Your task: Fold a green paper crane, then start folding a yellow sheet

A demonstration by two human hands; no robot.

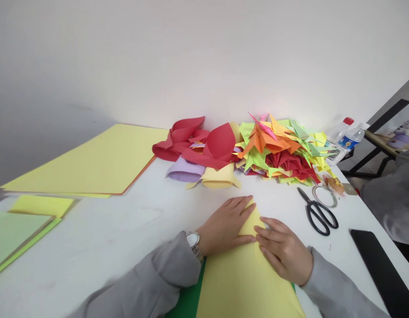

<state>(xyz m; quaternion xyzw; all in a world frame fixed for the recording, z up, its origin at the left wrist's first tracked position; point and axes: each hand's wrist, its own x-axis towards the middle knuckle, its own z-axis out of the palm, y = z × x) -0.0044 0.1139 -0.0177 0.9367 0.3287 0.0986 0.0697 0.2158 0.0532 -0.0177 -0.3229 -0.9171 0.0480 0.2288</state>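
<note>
A sheet of yellow paper (247,282) lies in front of me, its far end folded to a narrow point. My left hand (224,225) rests flat on the folded end, fingers spread and pressing it down. Along the right folded edge, the bent fingers of my right hand (285,249) touch the paper. Something small and whitish shows between those fingers; its kind is hidden. Under the yellow sheet, a green surface (186,298) sticks out on the left side.
Folded paper stars (273,148) are heaped behind my hands, beside red paper shapes (217,143). On the right lie black-handled scissors (318,212), a tape roll (325,196), plastic bottles (348,141) and a black strip (383,269). Large yellow sheets (91,159) and green sheets (19,236) are left.
</note>
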